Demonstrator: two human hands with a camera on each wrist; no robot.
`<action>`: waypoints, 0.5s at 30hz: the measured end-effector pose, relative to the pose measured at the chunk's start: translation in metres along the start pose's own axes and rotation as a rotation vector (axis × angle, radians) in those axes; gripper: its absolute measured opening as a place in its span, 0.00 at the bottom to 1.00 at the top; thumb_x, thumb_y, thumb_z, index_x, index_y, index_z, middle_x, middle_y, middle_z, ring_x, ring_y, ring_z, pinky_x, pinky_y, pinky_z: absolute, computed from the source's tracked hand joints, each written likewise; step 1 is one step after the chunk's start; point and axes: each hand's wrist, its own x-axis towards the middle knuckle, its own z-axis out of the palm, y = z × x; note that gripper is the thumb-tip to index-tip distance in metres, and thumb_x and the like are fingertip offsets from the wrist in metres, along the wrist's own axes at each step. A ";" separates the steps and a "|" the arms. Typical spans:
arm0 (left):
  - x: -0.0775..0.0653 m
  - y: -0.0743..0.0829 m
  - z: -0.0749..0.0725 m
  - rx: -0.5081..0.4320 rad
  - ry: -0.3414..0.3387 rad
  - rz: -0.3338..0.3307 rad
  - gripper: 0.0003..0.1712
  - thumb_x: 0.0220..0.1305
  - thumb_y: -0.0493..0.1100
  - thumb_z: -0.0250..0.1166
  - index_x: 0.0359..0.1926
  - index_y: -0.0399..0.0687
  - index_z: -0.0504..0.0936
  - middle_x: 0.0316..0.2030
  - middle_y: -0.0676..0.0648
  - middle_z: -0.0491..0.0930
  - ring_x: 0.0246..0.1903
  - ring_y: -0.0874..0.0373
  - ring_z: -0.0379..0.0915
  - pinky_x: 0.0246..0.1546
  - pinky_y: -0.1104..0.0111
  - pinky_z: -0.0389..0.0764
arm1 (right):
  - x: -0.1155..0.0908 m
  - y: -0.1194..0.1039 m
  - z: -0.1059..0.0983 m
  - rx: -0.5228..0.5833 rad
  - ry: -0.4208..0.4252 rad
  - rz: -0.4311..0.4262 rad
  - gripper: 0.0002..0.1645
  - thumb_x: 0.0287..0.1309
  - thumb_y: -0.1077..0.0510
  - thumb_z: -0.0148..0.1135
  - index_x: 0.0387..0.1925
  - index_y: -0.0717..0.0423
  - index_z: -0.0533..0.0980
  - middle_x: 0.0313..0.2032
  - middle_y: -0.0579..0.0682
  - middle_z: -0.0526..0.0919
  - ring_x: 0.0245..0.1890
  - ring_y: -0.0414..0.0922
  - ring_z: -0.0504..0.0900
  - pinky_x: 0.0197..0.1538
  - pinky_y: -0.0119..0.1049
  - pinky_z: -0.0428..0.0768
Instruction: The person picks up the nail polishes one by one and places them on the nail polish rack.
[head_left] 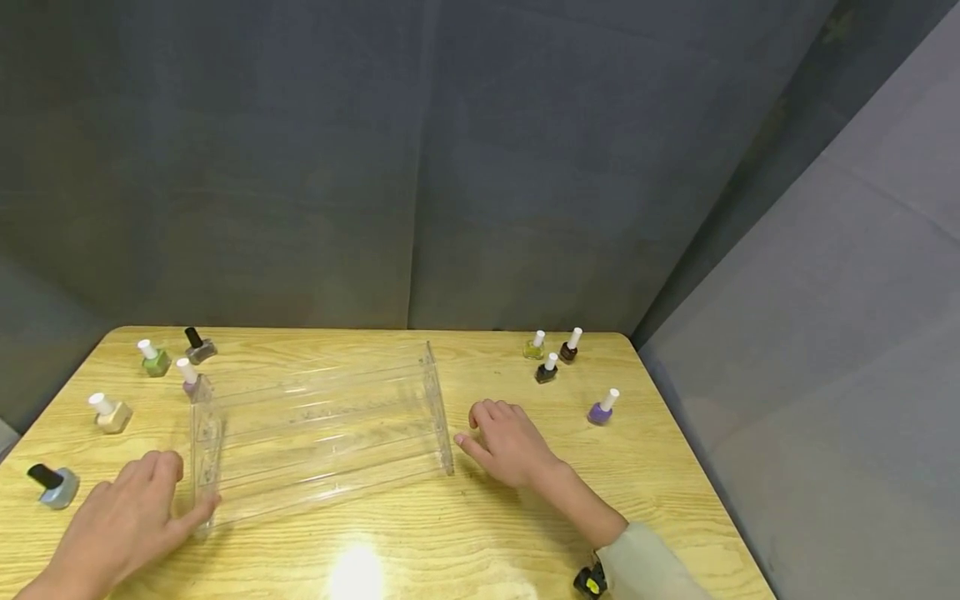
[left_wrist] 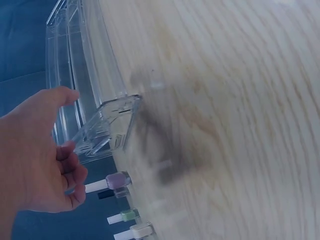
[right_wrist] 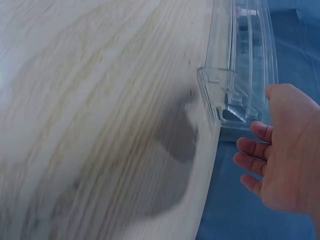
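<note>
A clear plastic tiered rack point(head_left: 322, 433) stands on the wooden table, slightly turned. At its left end is my left hand point(head_left: 123, 517), the thumb reaching over the front of the side panel point(left_wrist: 112, 125) and the other fingers bent loosely outside it. Whether the thumb touches the plastic is hard to tell. My right hand point(head_left: 513, 442) hovers just off the right side panel point(right_wrist: 230, 97), fingers loosely bent and holding nothing. A lilac nail polish bottle point(head_left: 189, 379) with a white cap is close behind the rack's left end.
More nail polish bottles stand left: green point(head_left: 155, 360), grey point(head_left: 200, 347), cream point(head_left: 112, 415), light blue point(head_left: 58, 490). On the right are yellow-green point(head_left: 534, 348), dark brown point(head_left: 569, 352), black point(head_left: 546, 372) and purple point(head_left: 599, 412) ones. Grey cloth point(head_left: 225, 167) hangs behind the table.
</note>
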 end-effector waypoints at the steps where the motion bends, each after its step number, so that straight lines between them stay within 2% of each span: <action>1: 0.000 -0.001 0.002 0.004 0.014 0.012 0.31 0.55 0.67 0.57 0.28 0.43 0.64 0.19 0.50 0.57 0.18 0.57 0.51 0.15 0.67 0.54 | 0.001 -0.002 0.001 0.002 -0.004 -0.006 0.22 0.63 0.35 0.39 0.37 0.48 0.65 0.31 0.39 0.63 0.31 0.41 0.62 0.42 0.40 0.63; 5: 0.001 -0.004 0.008 0.027 0.075 0.056 0.31 0.52 0.66 0.61 0.27 0.43 0.63 0.19 0.50 0.56 0.19 0.57 0.50 0.15 0.68 0.54 | 0.005 -0.009 0.006 0.002 -0.013 -0.026 0.24 0.62 0.35 0.43 0.38 0.50 0.66 0.30 0.40 0.63 0.31 0.41 0.62 0.42 0.41 0.63; 7: 0.002 -0.006 0.012 0.027 0.085 0.065 0.31 0.52 0.65 0.62 0.27 0.43 0.63 0.20 0.50 0.55 0.19 0.56 0.50 0.16 0.69 0.54 | 0.007 -0.011 0.008 -0.009 -0.016 -0.026 0.25 0.61 0.34 0.43 0.38 0.51 0.66 0.30 0.41 0.62 0.31 0.42 0.62 0.42 0.41 0.63; 15: -0.001 -0.011 0.025 0.000 0.004 0.047 0.30 0.54 0.65 0.61 0.28 0.44 0.62 0.21 0.50 0.55 0.20 0.57 0.51 0.14 0.69 0.55 | 0.015 -0.014 0.019 -0.091 -0.042 -0.032 0.24 0.57 0.31 0.46 0.30 0.46 0.58 0.27 0.42 0.60 0.31 0.43 0.60 0.44 0.41 0.62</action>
